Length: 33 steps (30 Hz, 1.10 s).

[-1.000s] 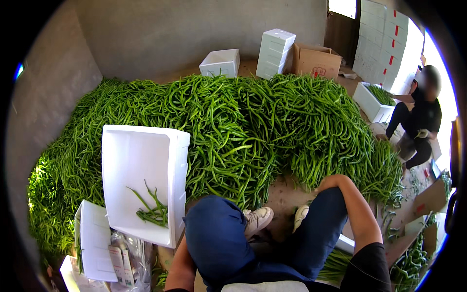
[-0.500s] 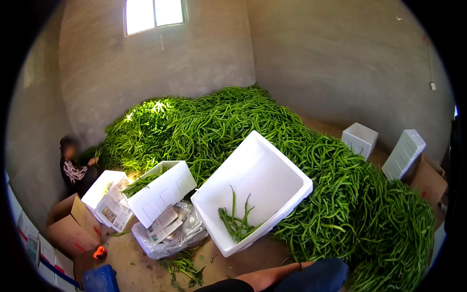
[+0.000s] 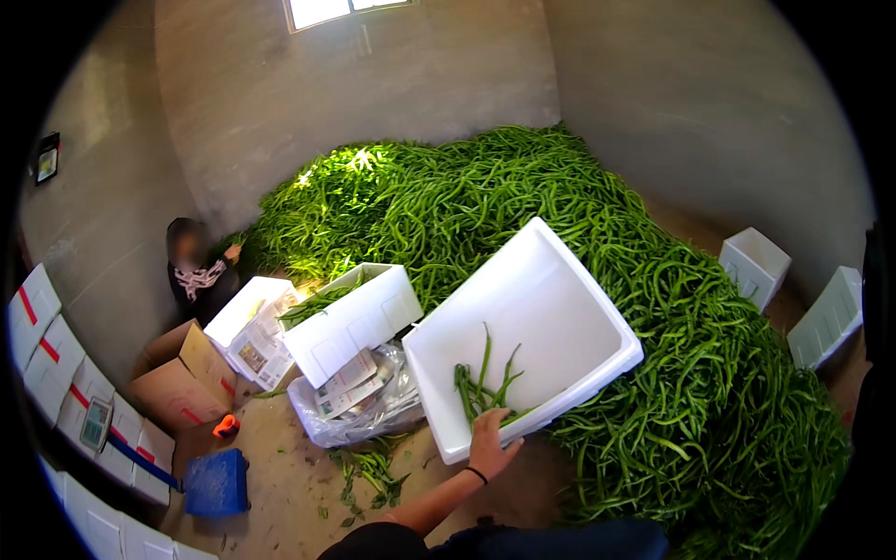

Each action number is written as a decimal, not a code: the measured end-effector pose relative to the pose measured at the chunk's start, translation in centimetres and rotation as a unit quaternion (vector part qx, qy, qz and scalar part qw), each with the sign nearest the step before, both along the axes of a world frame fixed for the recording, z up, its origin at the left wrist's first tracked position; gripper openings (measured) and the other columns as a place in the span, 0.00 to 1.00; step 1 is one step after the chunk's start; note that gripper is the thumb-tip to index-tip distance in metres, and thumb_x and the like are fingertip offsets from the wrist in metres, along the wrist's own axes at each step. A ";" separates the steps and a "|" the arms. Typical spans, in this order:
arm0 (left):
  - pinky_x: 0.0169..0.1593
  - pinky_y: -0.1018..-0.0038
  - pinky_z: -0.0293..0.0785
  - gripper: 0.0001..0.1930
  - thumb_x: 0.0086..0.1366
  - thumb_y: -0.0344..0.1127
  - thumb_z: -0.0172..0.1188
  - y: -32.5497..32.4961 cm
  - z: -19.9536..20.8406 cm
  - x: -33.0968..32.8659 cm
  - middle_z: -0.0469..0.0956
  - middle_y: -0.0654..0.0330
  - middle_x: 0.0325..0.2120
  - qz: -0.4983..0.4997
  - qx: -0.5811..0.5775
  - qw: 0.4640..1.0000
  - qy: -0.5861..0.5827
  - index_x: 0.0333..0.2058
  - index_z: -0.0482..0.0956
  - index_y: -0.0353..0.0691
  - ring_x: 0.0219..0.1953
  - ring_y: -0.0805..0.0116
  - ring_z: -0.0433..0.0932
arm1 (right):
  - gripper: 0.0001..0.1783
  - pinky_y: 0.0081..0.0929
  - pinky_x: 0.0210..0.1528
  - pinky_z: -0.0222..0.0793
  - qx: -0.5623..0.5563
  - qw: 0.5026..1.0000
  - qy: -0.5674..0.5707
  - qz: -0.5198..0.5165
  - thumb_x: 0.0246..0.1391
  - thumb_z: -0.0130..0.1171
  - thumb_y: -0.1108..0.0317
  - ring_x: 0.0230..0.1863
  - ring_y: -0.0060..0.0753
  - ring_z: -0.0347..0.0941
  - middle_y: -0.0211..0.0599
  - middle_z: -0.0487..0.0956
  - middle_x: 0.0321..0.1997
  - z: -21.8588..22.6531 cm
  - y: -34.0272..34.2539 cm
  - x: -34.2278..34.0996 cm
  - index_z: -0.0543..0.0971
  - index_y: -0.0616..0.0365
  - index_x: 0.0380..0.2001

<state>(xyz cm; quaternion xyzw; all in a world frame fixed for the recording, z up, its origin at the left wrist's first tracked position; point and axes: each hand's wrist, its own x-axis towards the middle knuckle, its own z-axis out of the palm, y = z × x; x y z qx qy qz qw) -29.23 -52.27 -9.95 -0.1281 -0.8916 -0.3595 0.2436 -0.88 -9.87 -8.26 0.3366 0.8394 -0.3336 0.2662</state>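
A large white foam box (image 3: 541, 308) stands tilted in front of me, with a few long green chili peppers (image 3: 478, 383) in its lower left corner. My left hand (image 3: 491, 446), a dark band around its wrist, reaches over the box's near edge. Its fingers extend to the peppers, the thumb held apart, and no grip on anything shows. Whether the fingertips touch a pepper is unclear. My right hand is out of sight. Behind and right of the box spreads a big heap of green chili peppers (image 3: 691, 327).
Left of the box are a white foam box holding peppers (image 3: 355, 322), a plastic bag with newspaper (image 3: 350, 397), and a cardboard box (image 3: 187, 378). A blue crate-like block (image 3: 217, 483) and a scale display (image 3: 96, 425) lie farther left. Another person (image 3: 196, 271) sits by the heap.
My left hand has come up from beside my dark-clad knee to the box's near edge. The whole view has shifted, showing more of the left side. The peppers in the box look much the same.
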 end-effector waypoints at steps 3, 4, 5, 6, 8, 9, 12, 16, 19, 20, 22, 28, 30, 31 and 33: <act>0.57 0.58 0.53 0.36 0.41 0.41 0.71 -2.6 -0.8 -0.7 0.64 0.48 0.45 0.098 -0.011 0.995 -0.016 0.48 0.63 0.35 0.51 0.48 0.60 | 0.34 0.38 0.50 0.68 0.001 1.000 0.002 0.002 0.51 0.50 0.35 0.46 0.45 0.75 0.43 0.80 0.44 0.1 -0.5 -0.8 0.81 0.58 0.39; 0.57 0.58 0.53 0.38 0.40 0.42 0.72 -2.8 -1.3 -0.4 0.64 0.49 0.45 0.078 -0.036 0.996 -0.025 0.48 0.62 0.36 0.51 0.48 0.60 | 0.34 0.38 0.50 0.68 0.005 1.000 -0.001 0.002 0.51 0.50 0.35 0.46 0.44 0.75 0.43 0.80 0.44 0.2 -0.6 -0.9 0.81 0.58 0.39; 0.56 0.58 0.55 0.40 0.39 0.44 0.73 -2.7 -1.8 -0.4 0.64 0.49 0.45 0.085 -0.031 0.995 -0.030 0.48 0.62 0.36 0.51 0.48 0.59 | 0.34 0.38 0.50 0.68 0.006 1.000 -0.001 0.005 0.51 0.50 0.35 0.46 0.44 0.75 0.43 0.80 0.44 0.3 -0.9 -1.3 0.81 0.58 0.39; 0.56 0.59 0.56 0.41 0.39 0.46 0.74 -2.4 -1.5 0.1 0.64 0.48 0.45 0.087 -0.046 0.994 -0.043 0.48 0.62 0.34 0.51 0.48 0.60 | 0.34 0.38 0.50 0.68 0.013 1.000 -0.003 0.004 0.51 0.50 0.35 0.46 0.44 0.75 0.43 0.80 0.44 0.7 -1.0 -1.5 0.81 0.58 0.39; 0.56 0.58 0.58 0.42 0.40 0.50 0.74 -2.3 -1.9 -0.1 0.63 0.47 0.44 0.115 0.009 0.982 -0.147 0.48 0.61 0.32 0.50 0.49 0.61 | 0.34 0.38 0.50 0.68 0.023 1.000 -0.006 0.001 0.51 0.50 0.35 0.46 0.44 0.75 0.43 0.80 0.44 1.1 -1.6 -2.3 0.81 0.57 0.40; 0.56 0.57 0.60 0.43 0.41 0.52 0.74 -2.3 -3.2 -0.3 0.63 0.47 0.45 0.141 0.084 0.958 -0.236 0.48 0.61 0.31 0.49 0.49 0.62 | 0.34 0.38 0.50 0.68 0.028 1.000 -0.007 0.006 0.51 0.50 0.35 0.46 0.44 0.75 0.42 0.80 0.44 1.4 -1.8 -2.7 0.81 0.57 0.40; 0.56 0.52 0.63 0.49 0.41 0.57 0.73 -2.1 -6.2 -1.2 0.62 0.47 0.45 0.158 0.608 0.620 -0.470 0.50 0.57 0.28 0.48 0.50 0.63 | 0.34 0.38 0.50 0.68 0.039 0.999 -0.014 0.005 0.51 0.50 0.36 0.46 0.44 0.75 0.42 0.79 0.44 1.8 -2.2 -3.2 0.81 0.57 0.40; 0.54 0.48 0.67 0.52 0.42 0.58 0.72 1.5 -7.2 -4.8 0.56 0.46 0.54 0.088 0.802 0.369 -0.461 0.58 0.51 0.39 0.51 0.53 0.63 | 0.34 0.38 0.50 0.68 0.049 0.998 -0.021 -0.031 0.51 0.50 0.36 0.46 0.44 0.75 0.42 0.79 0.45 1.7 -1.7 -1.4 0.81 0.57 0.40; 0.56 0.52 0.66 0.41 0.47 0.54 0.70 2.4 -12.0 -7.6 0.64 0.52 0.55 -0.058 0.912 0.279 -0.294 0.57 0.61 0.48 0.55 0.52 0.65 | 0.34 0.38 0.50 0.68 0.046 0.998 -0.037 -0.025 0.51 0.50 0.36 0.47 0.44 0.75 0.42 0.79 0.45 1.0 -0.8 0.2 0.81 0.57 0.40; 0.54 0.51 0.69 0.34 0.50 0.53 0.68 3.5 -12.0 -8.2 0.71 0.53 0.49 0.028 0.916 0.226 -0.329 0.52 0.67 0.44 0.50 0.51 0.69 | 0.34 0.38 0.51 0.68 0.055 0.996 -0.053 -0.042 0.51 0.50 0.36 0.47 0.44 0.75 0.42 0.79 0.45 1.1 0.0 1.7 0.81 0.57 0.40; 0.52 0.50 0.71 0.33 0.53 0.54 0.66 5.9 -11.1 -8.3 0.69 0.51 0.50 0.002 0.940 0.183 -0.289 0.51 0.66 0.40 0.49 0.50 0.70 | 0.33 0.38 0.51 0.68 0.057 0.994 -0.069 -0.061 0.51 0.50 0.36 0.47 0.44 0.75 0.42 0.79 0.45 1.0 1.3 3.9 0.81 0.56 0.41; 0.53 0.41 0.69 0.23 0.57 0.30 0.51 5.5 -9.9 -9.6 0.63 0.43 0.50 0.050 0.930 0.147 -0.333 0.50 0.58 0.32 0.53 0.41 0.65 | 0.33 0.38 0.51 0.67 0.062 0.991 -0.094 -0.073 0.51 0.50 0.36 0.47 0.44 0.75 0.41 0.79 0.45 1.3 2.5 4.1 0.81 0.56 0.41; 0.54 0.40 0.67 0.23 0.56 0.28 0.48 5.4 -8.9 -9.5 0.59 0.40 0.52 0.039 0.928 0.158 -0.335 0.51 0.56 0.29 0.55 0.38 0.62 | 0.33 0.38 0.51 0.67 0.068 0.991 -0.097 -0.061 0.51 0.50 0.36 0.47 0.44 0.75 0.41 0.79 0.46 1.7 2.2 2.9 0.81 0.56 0.41; 0.54 0.40 0.67 0.23 0.56 0.28 0.48 6.8 -7.4 -9.8 0.59 0.40 0.52 0.025 0.924 0.152 -0.351 0.50 0.56 0.29 0.54 0.38 0.62 | 0.33 0.38 0.51 0.67 0.071 0.991 -0.093 -0.073 0.51 0.50 0.36 0.47 0.44 0.75 0.41 0.79 0.46 2.0 1.8 3.3 0.81 0.56 0.41; 0.54 0.41 0.68 0.23 0.57 0.28 0.49 8.1 -4.3 -9.6 0.59 0.40 0.52 0.009 0.925 0.119 -0.361 0.50 0.55 0.28 0.55 0.38 0.62 | 0.33 0.37 0.51 0.67 0.076 0.990 -0.086 -0.079 0.51 0.50 0.36 0.47 0.44 0.75 0.41 0.79 0.46 2.5 1.4 3.3 0.81 0.56 0.41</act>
